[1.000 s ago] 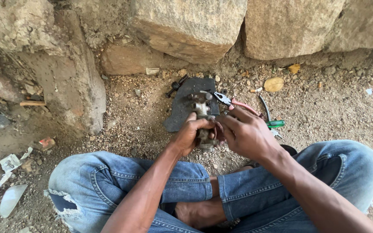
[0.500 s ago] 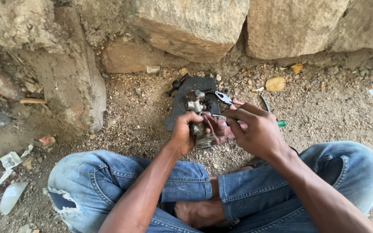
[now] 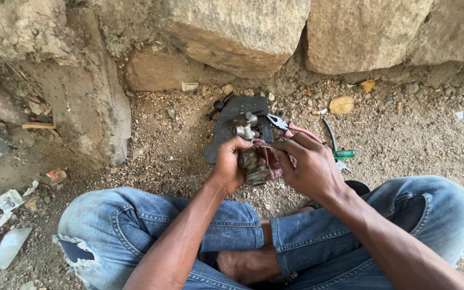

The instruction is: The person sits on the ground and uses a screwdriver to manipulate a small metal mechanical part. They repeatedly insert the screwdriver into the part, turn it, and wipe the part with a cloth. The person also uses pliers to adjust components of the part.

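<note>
Since the earlier frames, both hands have lifted the metal part (image 3: pixel 249 157) slightly and drawn it nearer the knees, off the dark mat (image 3: pixel 232 119) it sat over. Largest in view are the stone blocks (image 3: pixel 243 32) across the top of the frame, then the blue jeans (image 3: pixel 135 225) filling the bottom, then the gravelly ground (image 3: pixel 404 134) between.

At centre, the left hand (image 3: pixel 231 164) is closed around the grimy metal part, fingers wrapped over its top. The right hand (image 3: pixel 308 164) curls in from the right, fingertips pinching something thin against the part; what exactly, I cannot tell.

Judging by its look, the part is heavy, rigid and probably greasy, so gripping its thick body seems safest. Red-handled pliers (image 3: pixel 288 126) and a green-handled screwdriver (image 3: pixel 342 154) lie just right of the mat.
</note>
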### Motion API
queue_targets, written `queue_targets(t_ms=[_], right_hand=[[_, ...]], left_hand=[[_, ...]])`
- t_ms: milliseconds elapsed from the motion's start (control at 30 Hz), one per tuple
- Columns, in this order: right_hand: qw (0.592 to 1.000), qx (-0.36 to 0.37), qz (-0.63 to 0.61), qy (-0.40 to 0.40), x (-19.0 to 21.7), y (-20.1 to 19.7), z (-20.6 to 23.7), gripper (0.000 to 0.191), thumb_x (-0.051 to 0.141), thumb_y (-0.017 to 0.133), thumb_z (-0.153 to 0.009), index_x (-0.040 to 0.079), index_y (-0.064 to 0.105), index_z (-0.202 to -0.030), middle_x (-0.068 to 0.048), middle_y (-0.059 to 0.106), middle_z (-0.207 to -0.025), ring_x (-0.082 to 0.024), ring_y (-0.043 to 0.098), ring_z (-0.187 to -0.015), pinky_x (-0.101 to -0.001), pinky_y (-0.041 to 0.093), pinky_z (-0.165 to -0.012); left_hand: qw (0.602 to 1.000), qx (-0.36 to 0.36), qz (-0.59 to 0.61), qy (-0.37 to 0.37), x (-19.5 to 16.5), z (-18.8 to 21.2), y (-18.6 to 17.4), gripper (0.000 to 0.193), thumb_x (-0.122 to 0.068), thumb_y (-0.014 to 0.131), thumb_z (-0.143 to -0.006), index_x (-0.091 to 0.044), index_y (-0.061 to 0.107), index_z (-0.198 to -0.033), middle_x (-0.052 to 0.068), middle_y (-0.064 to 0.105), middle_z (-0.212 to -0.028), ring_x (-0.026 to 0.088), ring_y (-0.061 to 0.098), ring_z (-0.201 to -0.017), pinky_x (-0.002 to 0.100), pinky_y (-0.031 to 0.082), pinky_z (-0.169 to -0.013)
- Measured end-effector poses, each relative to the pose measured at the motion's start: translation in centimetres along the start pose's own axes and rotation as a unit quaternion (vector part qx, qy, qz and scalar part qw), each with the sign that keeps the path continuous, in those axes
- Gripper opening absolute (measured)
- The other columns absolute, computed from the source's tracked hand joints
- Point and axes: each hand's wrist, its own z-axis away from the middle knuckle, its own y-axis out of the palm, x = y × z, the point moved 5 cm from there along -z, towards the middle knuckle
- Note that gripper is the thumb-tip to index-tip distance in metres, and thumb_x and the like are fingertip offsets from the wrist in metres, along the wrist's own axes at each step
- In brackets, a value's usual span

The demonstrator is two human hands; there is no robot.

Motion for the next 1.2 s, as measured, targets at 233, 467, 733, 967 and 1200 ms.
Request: queue_targets(t_ms=[233,467,733,967,1200], right_hand=[[1.000,-0.023,-0.002,-0.008,-0.1,0.4,0.4,0.019,0.008,0.070,-0.086,0.006,0.076,-0.103,-0.016,0.073,-0.099,-0.036,0.071,-0.106,-0.0449,0.058,-0.094],[0.999,0.052,0.008,0.005,0.0,1.7,1.0,0.026,0.003,0.062,-0.090,0.003,0.076,-0.112,-0.013,0.070,-0.092,-0.023,0.070,-0.070,-0.0357,0.062,-0.056],[0.997,0.068,0.045,-0.019,1.0,2.2,1.2,0.029,0.006,0.061,-0.091,0.005,0.068,-0.119,-0.014,0.069,-0.089,-0.024,0.069,-0.061,-0.0346,0.056,-0.043],[0.972,0.156,-0.132,0.116,-1.0,3.0,0.9,0.039,0.012,0.058,-0.097,0.012,0.056,-0.136,-0.014,0.075,-0.084,-0.030,0.076,-0.068,-0.0468,0.060,-0.068],[0.967,0.130,-0.195,0.096,-2.4,4.7,1.4,0.020,0.018,0.060,-0.102,0.007,0.062,-0.118,-0.009,0.073,-0.093,-0.026,0.072,-0.088,-0.0419,0.054,-0.080]], left_hand=[[0.999,0.025,-0.029,-0.002,0.4,0.0,-0.3,0.035,-0.016,0.054,-0.083,0.002,0.057,-0.113,0.012,0.068,-0.092,0.019,0.068,-0.074,0.033,0.063,-0.067],[0.992,0.076,-0.103,0.003,0.7,0.0,0.5,0.032,-0.013,0.049,-0.084,0.002,0.054,-0.112,0.014,0.066,-0.084,0.019,0.064,-0.065,0.031,0.060,-0.058],[0.954,0.093,-0.272,0.079,-0.2,0.7,1.5,0.042,-0.012,0.048,-0.085,0.008,0.058,-0.120,0.014,0.066,-0.076,0.016,0.062,-0.059,0.029,0.058,-0.055],[0.940,0.047,-0.317,0.116,-2.3,1.1,1.5,0.051,-0.015,0.055,-0.080,-0.006,0.040,-0.128,0.013,0.053,-0.104,0.023,0.066,-0.086,0.041,0.064,-0.077],[0.941,0.095,-0.283,0.157,-4.1,1.8,1.7,0.058,-0.044,0.050,-0.097,-0.014,0.042,-0.145,0.008,0.058,-0.112,0.019,0.064,-0.097,0.048,0.059,-0.087]])
